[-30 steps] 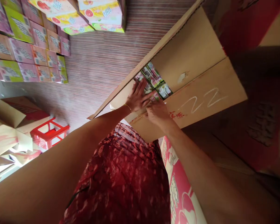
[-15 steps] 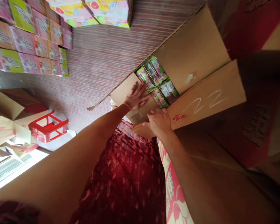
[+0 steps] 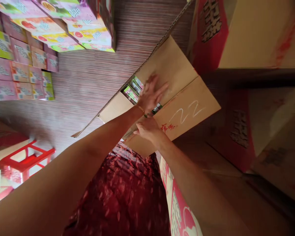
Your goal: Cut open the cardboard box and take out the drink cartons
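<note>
A brown cardboard carton lies below me, with green and pink packs (image 3: 130,94) showing through the gap between its end flaps. My left hand (image 3: 151,93), fingers spread, lies over the far end flap (image 3: 172,62), which is folded inward. Closer to me, my right hand (image 3: 148,127) has its fingers curled at the inner edge of the long side flap (image 3: 191,111), which bears a chalked "22" and red writing. The near end flap (image 3: 118,106) is folded in too, partly hidden by my left forearm.
Colourful boxes (image 3: 22,65) are stacked at the upper left, with more boxes (image 3: 88,32) beside them. A red plastic stool (image 3: 27,160) stands at the left. Large red-and-brown cartons (image 3: 258,36) line the right side. Striped flooring (image 3: 88,72) lies beyond the carton.
My left hand has moved from the near end flap to the far one, which now covers more of the packs. The right hand stays at the side flap. The view has shifted.
</note>
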A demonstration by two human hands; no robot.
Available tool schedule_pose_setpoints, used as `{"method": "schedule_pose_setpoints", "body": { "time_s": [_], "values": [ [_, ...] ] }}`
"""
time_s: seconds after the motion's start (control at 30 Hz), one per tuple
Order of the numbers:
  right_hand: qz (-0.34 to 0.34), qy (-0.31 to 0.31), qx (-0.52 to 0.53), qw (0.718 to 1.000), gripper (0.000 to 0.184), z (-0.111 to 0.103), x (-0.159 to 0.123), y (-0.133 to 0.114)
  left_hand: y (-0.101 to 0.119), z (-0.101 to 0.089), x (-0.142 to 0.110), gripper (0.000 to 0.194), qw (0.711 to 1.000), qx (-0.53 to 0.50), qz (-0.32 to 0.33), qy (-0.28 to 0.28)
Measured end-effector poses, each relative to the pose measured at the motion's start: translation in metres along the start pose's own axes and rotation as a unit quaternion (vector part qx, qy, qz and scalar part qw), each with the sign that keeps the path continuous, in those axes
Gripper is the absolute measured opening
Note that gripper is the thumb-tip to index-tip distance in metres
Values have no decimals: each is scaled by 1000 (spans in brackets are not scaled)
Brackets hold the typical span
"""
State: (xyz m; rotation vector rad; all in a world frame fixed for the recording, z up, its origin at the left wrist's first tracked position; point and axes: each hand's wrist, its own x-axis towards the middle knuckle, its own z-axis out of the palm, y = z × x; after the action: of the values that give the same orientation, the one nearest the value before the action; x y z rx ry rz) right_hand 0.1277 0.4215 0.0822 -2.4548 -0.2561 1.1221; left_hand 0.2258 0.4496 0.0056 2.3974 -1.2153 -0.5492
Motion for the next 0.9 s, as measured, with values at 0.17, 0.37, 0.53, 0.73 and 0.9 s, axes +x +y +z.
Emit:
{"method": "schedule_pose_setpoints", "body": {
  "time_s": [0.17,0.37,0.53,0.73,0.9],
  "values": [
    [34,10,-28,999,64,-11,20,42,23,28,73,54,998,23,36,-54],
    [-8,-6,-14,1000,19,-19,-21,40,18,40,66,57,999,8,33,-34],
    [-24,2,52,998,19,-18,-124,19,19,35,73,58,999,-5,16,-43],
    [84,-83,69,991,25,-9,-164,9,25,27,65,57,998,24,36,-53],
    [144,-78,81,983,29,5,-168,7,26,-1,-48,45,990,80,14,-116]
  ]
}}
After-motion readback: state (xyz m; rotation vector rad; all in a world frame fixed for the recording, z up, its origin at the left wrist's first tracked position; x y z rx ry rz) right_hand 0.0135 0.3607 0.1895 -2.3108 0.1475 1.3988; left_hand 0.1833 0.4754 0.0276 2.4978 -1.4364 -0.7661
